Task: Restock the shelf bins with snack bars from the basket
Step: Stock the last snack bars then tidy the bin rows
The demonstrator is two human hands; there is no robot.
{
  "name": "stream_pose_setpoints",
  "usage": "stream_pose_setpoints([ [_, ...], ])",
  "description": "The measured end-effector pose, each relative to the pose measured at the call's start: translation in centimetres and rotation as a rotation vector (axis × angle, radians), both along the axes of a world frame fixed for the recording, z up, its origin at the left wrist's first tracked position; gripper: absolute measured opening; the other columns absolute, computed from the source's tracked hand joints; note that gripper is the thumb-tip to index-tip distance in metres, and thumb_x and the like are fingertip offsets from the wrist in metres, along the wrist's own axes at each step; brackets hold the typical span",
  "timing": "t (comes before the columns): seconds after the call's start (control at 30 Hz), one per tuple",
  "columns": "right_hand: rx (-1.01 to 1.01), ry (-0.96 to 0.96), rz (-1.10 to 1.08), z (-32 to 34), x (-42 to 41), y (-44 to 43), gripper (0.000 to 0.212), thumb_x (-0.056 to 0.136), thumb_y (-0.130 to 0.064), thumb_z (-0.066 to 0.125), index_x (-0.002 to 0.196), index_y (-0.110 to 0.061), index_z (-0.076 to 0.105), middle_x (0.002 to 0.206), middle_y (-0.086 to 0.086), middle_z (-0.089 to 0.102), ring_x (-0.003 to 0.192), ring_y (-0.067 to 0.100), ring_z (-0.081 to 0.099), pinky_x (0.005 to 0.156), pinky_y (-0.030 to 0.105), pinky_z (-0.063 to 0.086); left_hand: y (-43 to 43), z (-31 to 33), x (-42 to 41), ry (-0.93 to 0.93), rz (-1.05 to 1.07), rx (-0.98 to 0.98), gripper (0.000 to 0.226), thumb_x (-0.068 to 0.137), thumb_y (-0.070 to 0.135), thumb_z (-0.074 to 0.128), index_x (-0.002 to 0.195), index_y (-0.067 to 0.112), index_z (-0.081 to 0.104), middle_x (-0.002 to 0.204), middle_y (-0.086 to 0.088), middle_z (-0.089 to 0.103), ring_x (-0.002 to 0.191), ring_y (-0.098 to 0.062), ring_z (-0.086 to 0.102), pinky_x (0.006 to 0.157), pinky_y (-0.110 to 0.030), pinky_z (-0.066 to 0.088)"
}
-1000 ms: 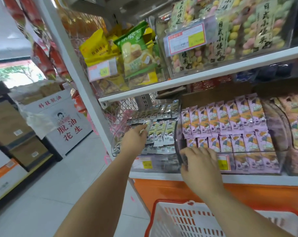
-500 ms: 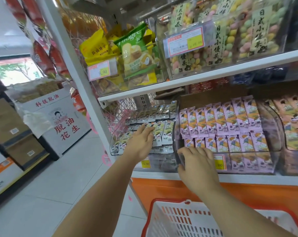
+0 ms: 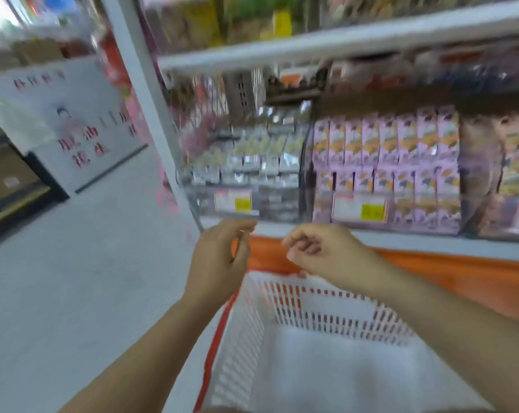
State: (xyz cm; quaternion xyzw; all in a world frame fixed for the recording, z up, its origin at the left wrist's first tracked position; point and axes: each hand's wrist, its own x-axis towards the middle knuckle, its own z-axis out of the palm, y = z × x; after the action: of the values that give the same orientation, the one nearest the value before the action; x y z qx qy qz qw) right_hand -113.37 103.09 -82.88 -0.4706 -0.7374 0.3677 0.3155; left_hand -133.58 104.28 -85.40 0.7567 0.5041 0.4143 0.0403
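Observation:
The view is blurred by motion. My left hand and my right hand hang in the air below the shelf edge, above the far rim of the white basket with the red rim. Both have loosely curled fingers and hold nothing. On the shelf behind them a clear bin of silver-green snack bars stands on the left and a clear bin of pink-purple snack bars on the right. The basket's floor shows white; no bars are visible in it.
A white shelf upright runs down left of the bins. An orange panel lies below the shelf. Another bin of orange packs sits at far right. A white printed carton and brown boxes stand on the aisle floor at left.
Both hands have pulled back out of the bins and dropped to just above the basket. The camera has tilted downward, showing more of the basket.

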Motion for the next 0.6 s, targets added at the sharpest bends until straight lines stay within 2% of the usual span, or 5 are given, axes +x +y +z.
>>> stream_pose_setpoints([
  [0.13,-0.249,-0.188,0.032,-8.1,1.3,-0.2,0.012,0.086,-0.007,0.065,0.098,-0.008,0.067,0.081,-0.005,0.062,0.071,0.002,0.057,0.072,0.017,0.045,-3.9,-8.6,-2.3,0.012,0.057,-0.251,0.029,0.089,0.024,0.047,0.110,0.021,0.066,0.093,0.020,0.064,0.082,-0.002,0.060,0.075,-0.025,0.049],
  [0.27,-0.501,-0.395,0.133,-16.3,1.5,-1.7,0.008,0.089,-0.018,0.063,0.095,-0.012,0.066,0.093,0.001,0.065,0.088,0.017,0.061,0.081,0.029,0.047,-5.4,-14.0,-2.5,0.146,-0.024,-0.380,0.031,0.084,0.019,0.048,0.109,0.020,0.067,0.094,0.007,0.071,0.080,-0.014,0.066,0.073,-0.025,0.049],
  [0.4,-0.709,-0.757,0.320,-23.3,2.0,-5.3,0.032,0.094,-0.032,0.055,0.122,-0.016,0.059,0.127,0.002,0.055,0.114,0.017,0.052,0.092,0.023,0.038,-6.6,-18.8,-1.1,0.551,-0.364,-0.552,0.035,0.087,0.018,0.044,0.115,0.024,0.064,0.106,0.003,0.069,0.086,-0.026,0.067,0.082,-0.034,0.051],
  [0.5,-0.861,-0.849,0.384,-26.9,3.2,-8.6,0.043,0.097,-0.031,0.048,0.138,-0.017,0.044,0.142,0.003,0.043,0.129,0.019,0.041,0.103,0.026,0.033,-8.1,-22.0,0.3,0.855,-0.556,-0.866,0.038,0.097,0.019,0.039,0.133,0.027,0.051,0.133,0.003,0.053,0.111,-0.023,0.057,0.096,-0.033,0.040],
  [0.6,-0.922,-0.882,0.408,-29.1,3.6,-11.0,0.047,0.098,-0.019,0.043,0.144,-0.014,0.035,0.147,0.007,0.038,0.133,0.024,0.039,0.107,0.032,0.033,-9.0,-24.6,0.7,1.045,-0.630,-1.131,0.043,0.096,0.011,0.039,0.137,0.022,0.046,0.138,-0.003,0.046,0.119,-0.026,0.052,0.099,-0.039,0.043],
])
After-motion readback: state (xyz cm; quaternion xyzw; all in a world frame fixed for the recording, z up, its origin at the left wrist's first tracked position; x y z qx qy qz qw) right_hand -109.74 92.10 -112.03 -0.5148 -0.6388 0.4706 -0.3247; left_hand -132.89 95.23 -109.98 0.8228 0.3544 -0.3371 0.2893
